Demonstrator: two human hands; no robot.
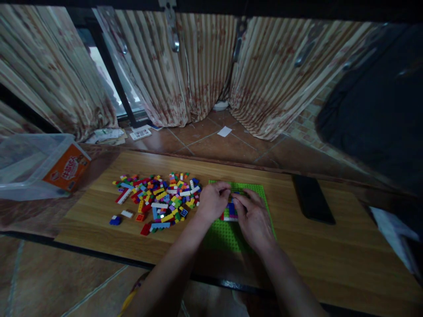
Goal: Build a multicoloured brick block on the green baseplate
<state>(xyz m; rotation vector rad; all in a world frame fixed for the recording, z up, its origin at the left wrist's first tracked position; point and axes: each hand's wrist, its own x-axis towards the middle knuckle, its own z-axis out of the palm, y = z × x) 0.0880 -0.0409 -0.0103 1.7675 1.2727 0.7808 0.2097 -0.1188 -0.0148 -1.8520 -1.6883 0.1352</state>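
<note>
On the green baseplate [228, 237], fingers [240, 206] obscure the brick build's [231, 210] long axis.

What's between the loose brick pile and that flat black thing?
The green baseplate, with left hand and right hand at bricks on it, in the head view.

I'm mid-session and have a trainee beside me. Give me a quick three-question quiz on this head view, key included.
1. True or false: the left hand is nearer the loose bricks than the right hand is.
2. Seen in this view, where does the flat black device lie relative to the green baseplate? A) left of it B) right of it C) underneath it
3. Fill in: the clear bin bears a label that is mainly ____.

Key: 1 true; 2 B; 3 orange.
</note>
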